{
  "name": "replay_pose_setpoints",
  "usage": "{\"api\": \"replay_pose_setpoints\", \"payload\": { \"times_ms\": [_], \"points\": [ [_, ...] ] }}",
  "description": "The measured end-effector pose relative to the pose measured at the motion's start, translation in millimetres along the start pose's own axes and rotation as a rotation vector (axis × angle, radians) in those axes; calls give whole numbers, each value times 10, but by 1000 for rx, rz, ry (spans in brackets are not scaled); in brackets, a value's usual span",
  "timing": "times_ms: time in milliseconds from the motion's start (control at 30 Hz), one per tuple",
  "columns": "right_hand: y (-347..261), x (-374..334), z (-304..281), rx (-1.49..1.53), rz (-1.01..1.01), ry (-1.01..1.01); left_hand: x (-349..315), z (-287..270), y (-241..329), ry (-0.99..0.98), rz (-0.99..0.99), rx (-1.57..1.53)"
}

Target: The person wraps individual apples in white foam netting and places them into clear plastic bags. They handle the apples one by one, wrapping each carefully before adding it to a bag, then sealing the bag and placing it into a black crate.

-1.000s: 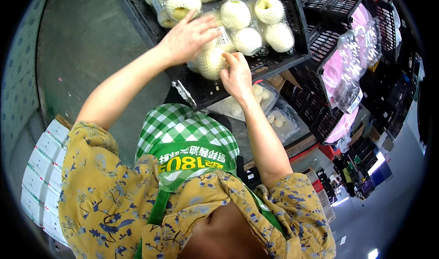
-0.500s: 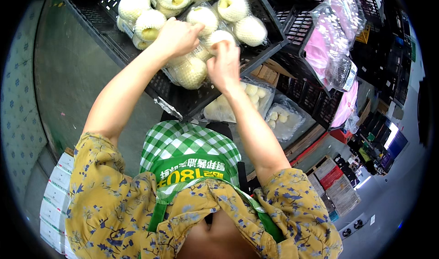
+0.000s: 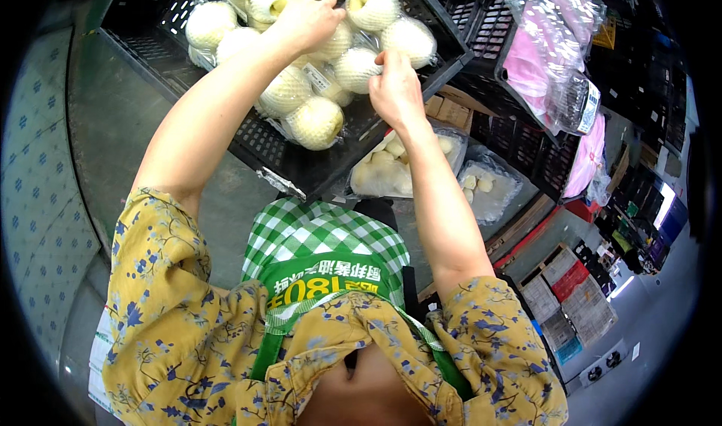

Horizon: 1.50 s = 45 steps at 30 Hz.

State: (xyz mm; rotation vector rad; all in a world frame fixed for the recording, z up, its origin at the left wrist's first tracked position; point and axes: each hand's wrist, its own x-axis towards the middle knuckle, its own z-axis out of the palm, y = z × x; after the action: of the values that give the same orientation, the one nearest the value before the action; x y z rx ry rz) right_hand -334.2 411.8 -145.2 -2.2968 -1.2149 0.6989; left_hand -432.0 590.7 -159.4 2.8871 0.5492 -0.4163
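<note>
Pale round fruits (image 3: pixel 316 124) in white foam nets, packed in clear plastic film, fill much of a black slatted crate (image 3: pixel 320 172) in front of me. Over the middle of the packs, my left hand (image 3: pixel 310 26) has its fingers bent and drawn together. My right hand (image 3: pixel 396 93) is pinched closed beside a netted fruit (image 3: pixel 356 69) near the crate's right side. Whether either hand grips the film or a net is too small to make out. A white label (image 3: pixel 317 78) lies on the pack between my hands.
Below the crate's right side lie a bagged tray of pale pieces (image 3: pixel 381 174) and another clear bag (image 3: pixel 487 189). More black crates (image 3: pixel 519 151) stand at the right, with pink plastic-wrapped packs (image 3: pixel 530 65) on them. White boxes (image 3: pixel 99 362) stand at the lower left.
My right hand has moved right and slightly up, away from the front packs. My left hand has shifted up and right. The label between them shows more clearly.
</note>
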Motion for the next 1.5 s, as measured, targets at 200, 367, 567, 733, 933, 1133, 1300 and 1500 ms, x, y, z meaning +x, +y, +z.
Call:
{"api": "replay_pose_setpoints", "payload": {
  "times_ms": [200, 367, 567, 733, 933, 1133, 1300, 1500],
  "points": [
    [119, 186, -183, 116, 73, 53, -172, -98, 70, -60, -37, -57],
    [192, 246, -206, 80, -8, 121, -373, -117, 35, 10, -43, -130],
    [133, 156, -215, 136, 2, 154, -334, 76, 29, 144, -32, -62],
    [72, -197, -418, 306, -221, 243, -229, 78, 148, 54, -84, -59],
    [445, -524, -1104, 215, -157, 356, -152, 18, 175, 9, -138, -114],
    [900, 148, -1882, -383, -330, 659, -227, -274, 730, 525, -24, -415],
    [1238, 552, -2195, -608, -86, 167, 154, -576, 1412, 485, 58, -1014],
    [1261, 519, -2581, 107, -92, 62, 1010, -913, 1906, 179, -53, -1842]
  ]
}}
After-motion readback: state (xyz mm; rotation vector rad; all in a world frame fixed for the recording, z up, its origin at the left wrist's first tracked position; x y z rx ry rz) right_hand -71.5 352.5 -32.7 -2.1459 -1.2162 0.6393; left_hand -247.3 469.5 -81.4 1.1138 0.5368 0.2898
